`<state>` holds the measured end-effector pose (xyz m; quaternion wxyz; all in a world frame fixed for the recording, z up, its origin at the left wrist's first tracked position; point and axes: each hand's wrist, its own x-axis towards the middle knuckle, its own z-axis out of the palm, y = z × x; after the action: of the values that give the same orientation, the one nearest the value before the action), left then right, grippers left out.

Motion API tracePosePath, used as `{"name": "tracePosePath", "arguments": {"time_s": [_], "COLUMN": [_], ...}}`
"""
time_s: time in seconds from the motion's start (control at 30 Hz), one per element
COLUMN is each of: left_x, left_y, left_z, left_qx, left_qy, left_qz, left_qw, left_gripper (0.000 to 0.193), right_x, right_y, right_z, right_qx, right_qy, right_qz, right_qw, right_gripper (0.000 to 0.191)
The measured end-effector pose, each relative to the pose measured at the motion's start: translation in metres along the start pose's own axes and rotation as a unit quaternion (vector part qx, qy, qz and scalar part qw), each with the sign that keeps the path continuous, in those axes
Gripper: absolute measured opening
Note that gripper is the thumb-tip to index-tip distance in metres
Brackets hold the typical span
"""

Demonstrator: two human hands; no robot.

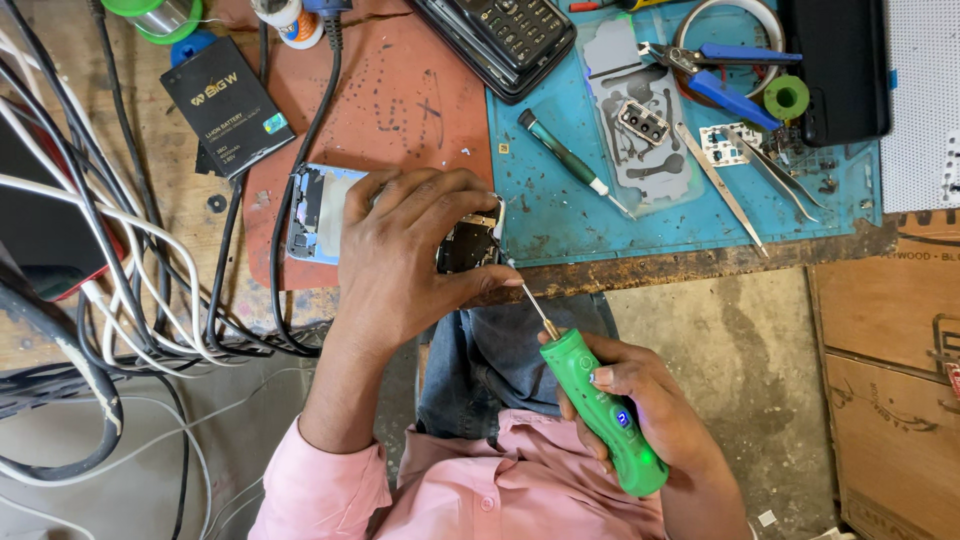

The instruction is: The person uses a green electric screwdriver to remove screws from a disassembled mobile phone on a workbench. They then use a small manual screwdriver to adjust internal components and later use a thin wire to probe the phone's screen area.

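Left hand (405,250) pressing down (fingers spread); right hand (640,400) gripping.

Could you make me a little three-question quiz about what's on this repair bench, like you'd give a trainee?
1. True or false: the left hand presses down on the opened phone.
2. What does the right hand hold? A) tweezers B) green electric screwdriver C) black battery
3. Fill in: the blue-handled pliers lie on the ____ mat.

Key
1. True; its fingers cover the phone's middle.
2. B; the bit points at the phone's edge.
3. Blue; two tweezers and a small dark green precision screwdriver lie there too.
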<state>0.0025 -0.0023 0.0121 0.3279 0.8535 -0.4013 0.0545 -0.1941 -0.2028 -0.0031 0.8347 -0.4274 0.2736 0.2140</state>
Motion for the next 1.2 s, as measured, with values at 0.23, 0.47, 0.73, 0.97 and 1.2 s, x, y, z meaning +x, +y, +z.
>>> {"name": "tracePosePath", "arguments": {"time_s": [0.23, 0.47, 0.73, 0.97, 1.2], "left_x": [0.0003, -0.0004, -0.0002, -0.0001, -0.0002], "left_y": [0.0002, -0.0002, -0.0009, -0.0009, -0.0009], "left_z": [0.0013, 0.0023, 0.0022, 0.0038, 0.0036], "left_qx": [-0.001, -0.001, 0.002, 0.002, 0.002], "left_qy": [0.003, 0.005, 0.002, 0.007, 0.004], "left_qz": [-0.005, -0.007, -0.008, -0.012, -0.012], "left_qw": [1.0, 1.0, 1.0, 1.0, 1.0], "left_gripper": [0.062, 0.062, 0.062, 0.063, 0.063], "right_x": [0.0009, 0.002, 0.0032, 0.004, 0.0046], "right_y": [0.0011, 0.0023, 0.0009, 0.0002, -0.0003], "right_z": [-0.0001, -0.0012, -0.0006, 0.0006, 0.0], "right_qx": [-0.018, -0.029, -0.022, -0.009, -0.022], "right_qy": [0.01, 0.007, 0.007, 0.013, 0.0], "right_qz": [-0.005, -0.02, -0.018, -0.005, -0.025], "right_qw": [1.0, 0.999, 1.0, 1.0, 0.999], "right_gripper": [0.065, 0.065, 0.066, 0.064, 0.064]}}
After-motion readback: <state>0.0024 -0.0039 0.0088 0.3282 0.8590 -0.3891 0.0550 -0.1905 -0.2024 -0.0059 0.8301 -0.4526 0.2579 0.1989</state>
